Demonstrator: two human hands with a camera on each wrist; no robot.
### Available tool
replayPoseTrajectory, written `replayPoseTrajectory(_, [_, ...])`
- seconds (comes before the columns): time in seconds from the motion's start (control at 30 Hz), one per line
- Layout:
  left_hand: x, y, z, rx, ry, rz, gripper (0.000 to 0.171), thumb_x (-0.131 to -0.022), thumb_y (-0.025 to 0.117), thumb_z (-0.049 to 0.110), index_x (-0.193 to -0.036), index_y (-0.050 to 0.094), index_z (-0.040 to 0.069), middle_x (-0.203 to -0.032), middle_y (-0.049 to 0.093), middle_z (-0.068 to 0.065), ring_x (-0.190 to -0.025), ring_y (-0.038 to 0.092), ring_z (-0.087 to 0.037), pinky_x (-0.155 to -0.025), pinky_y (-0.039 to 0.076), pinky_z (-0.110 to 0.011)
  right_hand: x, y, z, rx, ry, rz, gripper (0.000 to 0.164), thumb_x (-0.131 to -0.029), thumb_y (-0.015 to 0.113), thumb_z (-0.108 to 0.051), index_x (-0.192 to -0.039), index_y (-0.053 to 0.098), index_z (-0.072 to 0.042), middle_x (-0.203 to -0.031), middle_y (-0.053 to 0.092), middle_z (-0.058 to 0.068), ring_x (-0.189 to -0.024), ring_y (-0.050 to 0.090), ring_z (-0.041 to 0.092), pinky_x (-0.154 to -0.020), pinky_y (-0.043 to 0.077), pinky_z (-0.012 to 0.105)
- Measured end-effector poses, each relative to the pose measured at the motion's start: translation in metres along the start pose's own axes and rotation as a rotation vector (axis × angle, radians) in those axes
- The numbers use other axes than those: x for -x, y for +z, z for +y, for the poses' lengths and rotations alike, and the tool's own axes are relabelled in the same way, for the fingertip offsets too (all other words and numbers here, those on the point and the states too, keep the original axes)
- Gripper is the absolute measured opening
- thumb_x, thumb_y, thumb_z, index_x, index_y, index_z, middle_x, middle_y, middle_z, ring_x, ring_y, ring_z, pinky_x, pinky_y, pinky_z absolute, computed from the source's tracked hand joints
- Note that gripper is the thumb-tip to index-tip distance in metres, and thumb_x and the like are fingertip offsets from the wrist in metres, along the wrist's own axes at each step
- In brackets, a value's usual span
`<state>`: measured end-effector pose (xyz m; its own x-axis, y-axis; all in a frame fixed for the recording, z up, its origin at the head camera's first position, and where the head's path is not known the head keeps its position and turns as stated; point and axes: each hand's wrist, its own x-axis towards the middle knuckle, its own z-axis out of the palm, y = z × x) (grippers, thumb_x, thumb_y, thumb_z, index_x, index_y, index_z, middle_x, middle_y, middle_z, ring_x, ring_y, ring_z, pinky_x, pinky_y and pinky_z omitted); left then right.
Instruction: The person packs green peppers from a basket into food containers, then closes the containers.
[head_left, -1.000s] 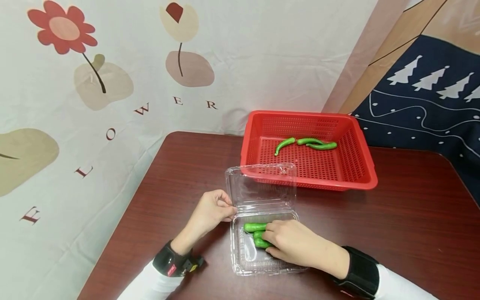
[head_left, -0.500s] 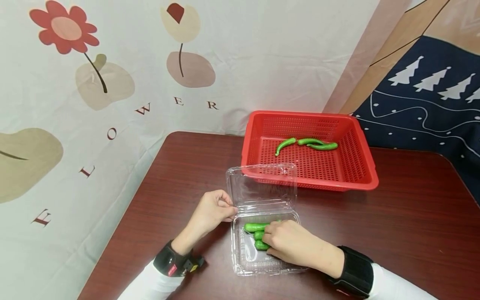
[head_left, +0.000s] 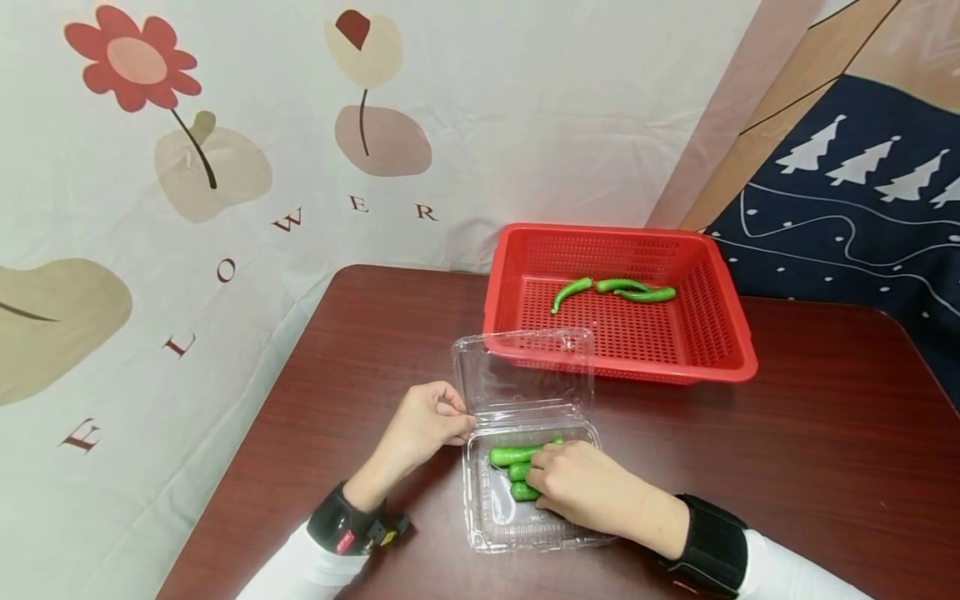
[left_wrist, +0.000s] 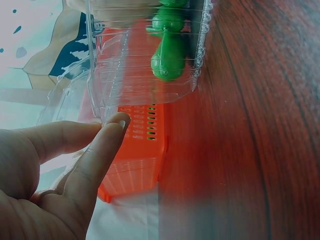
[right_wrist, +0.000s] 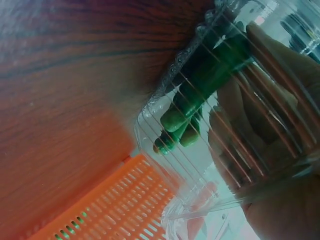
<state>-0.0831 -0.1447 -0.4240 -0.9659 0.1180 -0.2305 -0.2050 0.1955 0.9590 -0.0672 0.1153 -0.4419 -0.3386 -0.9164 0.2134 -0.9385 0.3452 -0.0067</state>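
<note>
Pinches the clear container (head_left: 498, 527) near its hinge (head_left: 528, 410) with the left hand (head_left: 424, 419), curls the right hand (head_left: 583, 485) round green peppers (head_left: 513, 456) inside it, roughly parallel to that hinge, with blunt ends toward its left wall (head_left: 468, 492), opposite ends mostly hidden.

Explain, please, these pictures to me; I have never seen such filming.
No machine: these are a person's two bare hands. The wide picture is taken from the head, the close ones from each wrist. On the table stand a red basket with three green peppers and, nearer the person, an open clear plastic box. The left hand pinches the box's edge near the hinge. The right hand is inside, over more peppers; whether it grips them is hidden.
</note>
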Motion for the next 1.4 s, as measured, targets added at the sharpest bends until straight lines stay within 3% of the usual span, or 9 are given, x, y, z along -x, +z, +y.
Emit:
replayPoseTrajectory(0.2, [0.0,0.0,-0.001,-0.007,0.002,-0.004,0.018,-0.085,0.077,-0.011,-0.088,0.06,-0.005,-0.085,0.076,-0.025,-0.07,0.074,-0.018,-0.071,0.068,-0.042,0.002,-0.004,0.001,0.0,0.003,0.028,0.028,-0.079,0.09,-0.034,-0.083,0.07,-0.016,-0.079,0.062,-0.008,-0.075,0.062,0.01,-0.065,0.058,0.024])
replayPoseTrajectory(0.37, [0.0,-0.001,-0.001,-0.001,0.005,-0.007,0.018,-0.085,0.077,-0.01,-0.089,0.06,-0.005,-0.086,0.075,-0.026,-0.071,0.074,-0.019,-0.072,0.068,-0.043,0.001,-0.017,0.006,-0.025,-0.004,0.123,0.027,-0.081,0.089,-0.035,-0.083,0.07,-0.016,-0.078,0.059,-0.008,-0.072,0.059,0.008,-0.061,0.056,0.024])
replayPoseTrajectory(0.53, [0.0,-0.001,-0.002,-0.004,0.01,-0.006,0.018,-0.085,0.076,-0.011,-0.088,0.059,-0.005,-0.086,0.075,-0.026,-0.07,0.074,-0.019,-0.071,0.068,-0.042,-0.002,-0.041,0.019,-0.044,-0.041,0.233,0.022,-0.084,0.088,-0.031,-0.086,0.07,-0.016,-0.081,0.06,-0.009,-0.072,0.058,0.008,-0.061,0.056,0.022])
replayPoseTrajectory(0.77, [0.0,-0.001,-0.004,0.002,0.011,-0.004,0.018,-0.084,0.076,-0.012,-0.087,0.059,-0.005,-0.085,0.075,-0.026,-0.068,0.073,-0.017,-0.068,0.068,-0.037,-0.009,-0.087,0.041,-0.067,-0.036,0.299,0.016,-0.093,0.079,-0.029,-0.095,0.075,-0.014,-0.092,0.07,-0.005,-0.082,0.066,0.012,-0.07,0.062,0.029])
replayPoseTrajectory(0.9, [0.0,-0.001,-0.004,0.016,0.01,-0.012,0.018,-0.085,0.076,-0.012,-0.088,0.059,-0.006,-0.086,0.075,-0.027,-0.068,0.073,-0.016,-0.069,0.068,-0.039,-0.012,-0.107,0.055,-0.079,-0.001,0.327,0.03,-0.104,0.064,-0.04,-0.1,0.076,-0.013,-0.095,0.072,-0.003,-0.085,0.069,0.013,-0.073,0.064,0.034])
replayPoseTrajectory(1.0, [0.0,-0.001,-0.004,0.015,0.013,-0.018,0.018,-0.085,0.076,-0.012,-0.088,0.059,-0.006,-0.086,0.075,-0.026,-0.069,0.073,-0.017,-0.07,0.068,-0.04,-0.013,-0.121,0.067,-0.087,0.035,0.331,0.044,-0.106,0.054,-0.051,-0.104,0.076,-0.012,-0.099,0.074,-0.001,-0.089,0.069,0.014,-0.075,0.065,0.037])
replayPoseTrajectory(1.2, [-0.001,-0.002,-0.003,-0.019,0.034,0.001,0.018,-0.085,0.076,-0.012,-0.087,0.06,-0.005,-0.081,0.075,-0.021,-0.069,0.075,-0.021,-0.067,0.068,-0.038,-0.016,-0.146,0.096,-0.119,0.171,0.328,0.032,-0.089,0.083,-0.032,-0.113,0.077,-0.012,-0.107,0.075,0.001,-0.097,0.069,0.018,-0.08,0.066,0.045])
replayPoseTrajectory(1.27, [-0.001,-0.001,-0.003,-0.019,0.035,0.0,0.018,-0.084,0.076,-0.012,-0.087,0.06,-0.005,-0.08,0.075,-0.021,-0.07,0.075,-0.022,-0.067,0.068,-0.038,-0.017,-0.153,0.107,-0.134,0.223,0.333,0.033,-0.085,0.087,-0.023,-0.115,0.077,-0.012,-0.109,0.075,0.002,-0.099,0.069,0.019,-0.083,0.065,0.047])
replayPoseTrajectory(1.4, [0.0,-0.001,-0.003,-0.017,0.022,-0.004,0.018,-0.085,0.077,-0.011,-0.088,0.06,-0.005,-0.081,0.076,-0.021,-0.07,0.075,-0.021,-0.069,0.068,-0.04,-0.02,-0.16,0.13,-0.143,0.327,0.333,0.035,-0.087,0.086,-0.02,-0.118,0.076,-0.009,-0.115,0.074,0.006,-0.105,0.069,0.024,-0.089,0.063,0.051])
